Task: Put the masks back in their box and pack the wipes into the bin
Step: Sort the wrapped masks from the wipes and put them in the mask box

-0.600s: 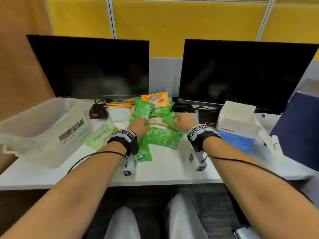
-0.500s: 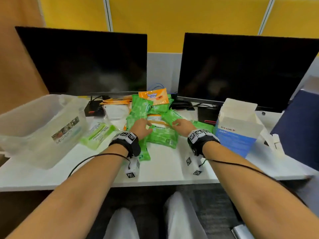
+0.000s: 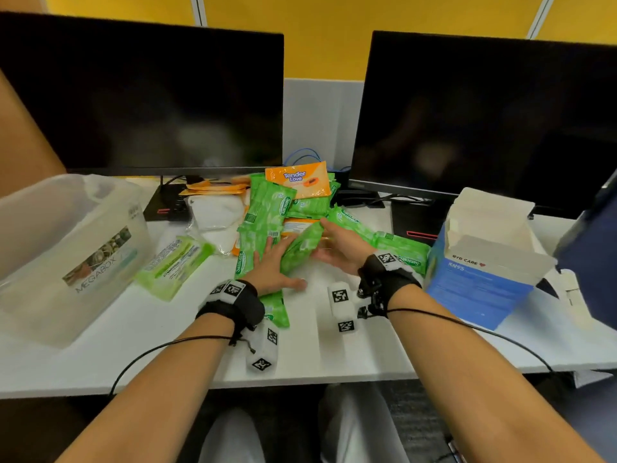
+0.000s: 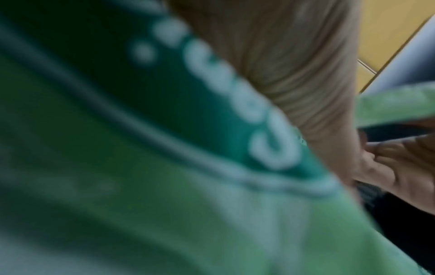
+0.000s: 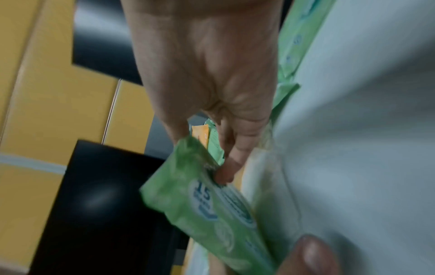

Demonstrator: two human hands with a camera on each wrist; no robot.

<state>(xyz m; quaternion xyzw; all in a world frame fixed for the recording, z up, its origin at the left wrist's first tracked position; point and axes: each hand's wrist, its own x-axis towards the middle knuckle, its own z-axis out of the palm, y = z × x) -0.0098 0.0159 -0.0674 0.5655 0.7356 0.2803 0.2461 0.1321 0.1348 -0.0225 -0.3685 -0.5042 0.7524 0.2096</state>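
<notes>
White counter [image 3: 167, 345]: left hand [image 3: 272, 270], grip released, steadies green plastic wipe packs [image 3: 267, 208]; right hand [image 3: 340, 248] pinches one (bundling, probably).

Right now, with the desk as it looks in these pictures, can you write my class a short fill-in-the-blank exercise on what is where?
The clear bin stands on the person's ___ side.
The orange pack atop the pile reads Tender ___.
The blue mask box has its top flaps ___.
The wipes pack between the left hand and right hand is ___ in colour.
Missing words: left; Love; open; green.
</notes>
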